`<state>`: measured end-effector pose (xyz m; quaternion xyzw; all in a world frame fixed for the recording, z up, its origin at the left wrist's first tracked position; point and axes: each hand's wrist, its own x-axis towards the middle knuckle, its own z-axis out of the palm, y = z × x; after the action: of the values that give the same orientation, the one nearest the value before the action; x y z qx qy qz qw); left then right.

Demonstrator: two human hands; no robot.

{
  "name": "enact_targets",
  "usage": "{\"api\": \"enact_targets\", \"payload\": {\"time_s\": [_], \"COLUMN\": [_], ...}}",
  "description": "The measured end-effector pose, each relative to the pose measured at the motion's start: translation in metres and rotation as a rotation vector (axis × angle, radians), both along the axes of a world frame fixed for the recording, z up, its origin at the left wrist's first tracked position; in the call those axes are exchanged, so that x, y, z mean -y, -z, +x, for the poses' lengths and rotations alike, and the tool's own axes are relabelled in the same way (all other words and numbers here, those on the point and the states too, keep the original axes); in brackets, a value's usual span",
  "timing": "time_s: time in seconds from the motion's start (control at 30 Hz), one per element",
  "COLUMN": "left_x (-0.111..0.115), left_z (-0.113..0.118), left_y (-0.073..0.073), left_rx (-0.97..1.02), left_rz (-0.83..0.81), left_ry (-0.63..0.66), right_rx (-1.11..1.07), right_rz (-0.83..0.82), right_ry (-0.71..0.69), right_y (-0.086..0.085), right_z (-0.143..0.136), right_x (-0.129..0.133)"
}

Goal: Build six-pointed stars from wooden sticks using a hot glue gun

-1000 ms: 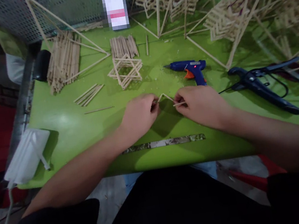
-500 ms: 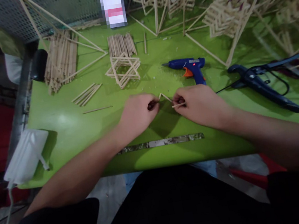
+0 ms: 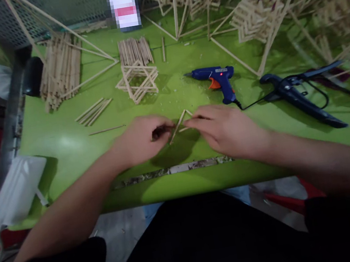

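Two thin bamboo sticks (image 3: 178,126) meet in a peaked V close to the table's front edge, and a third short stick (image 3: 183,129) crosses below the peak. My right hand (image 3: 227,127) pinches the right side of this small frame, its fingers covering part of the sticks. Curled loosely just left of it is my left hand (image 3: 145,139), thumb and forefinger apart; its fingertips are beside the left stick, which shows along its whole length. A blue glue gun (image 3: 213,76) with an orange trigger lies beyond my right hand. Behind the frame sits a star-shaped stick piece (image 3: 139,82).
Bundles of long sticks (image 3: 61,71) and short sticks (image 3: 134,52) lie at the back left. Several loose sticks (image 3: 94,112) and a thin rod (image 3: 107,129) are left of centre. Dark-handled cutters (image 3: 303,99) lie right, a white power strip (image 3: 19,186) left. Stick structures (image 3: 256,16) stand behind.
My left hand has moved left, its fingers loosening from the stick. My right hand has shifted left and turned over the sticks. The whole view has moved slightly.
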<state>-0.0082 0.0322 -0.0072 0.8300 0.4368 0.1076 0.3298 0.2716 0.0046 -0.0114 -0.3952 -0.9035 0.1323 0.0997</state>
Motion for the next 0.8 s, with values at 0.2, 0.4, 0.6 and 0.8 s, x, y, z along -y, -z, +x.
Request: {"api": "enact_targets", "payload": {"time_s": [0.2,0.4,0.6,0.8], "left_x": [0.007,0.005,0.003,0.003], "left_z": [-0.009,-0.007,-0.009,-0.006], "left_y": [-0.004,0.006,0.013,0.017], "left_rx": [-0.117,-0.132,-0.129,-0.126], "left_rz": [0.041,0.112,0.161,0.210], "left_ry": [0.193,0.255,0.285,0.281], "right_rx": [0.014,-0.096,0.048,0.178], "right_rz": [0.021,-0.008,-0.135,-0.125], "right_ry": [-0.040,-0.047,-0.074,-0.005], "right_y": [0.009,-0.011,-0.006,-0.003], "right_z": [-0.009,0.026,0.039,0.027], "right_x": [0.001,-0.012,-0.017,-0.014]}}
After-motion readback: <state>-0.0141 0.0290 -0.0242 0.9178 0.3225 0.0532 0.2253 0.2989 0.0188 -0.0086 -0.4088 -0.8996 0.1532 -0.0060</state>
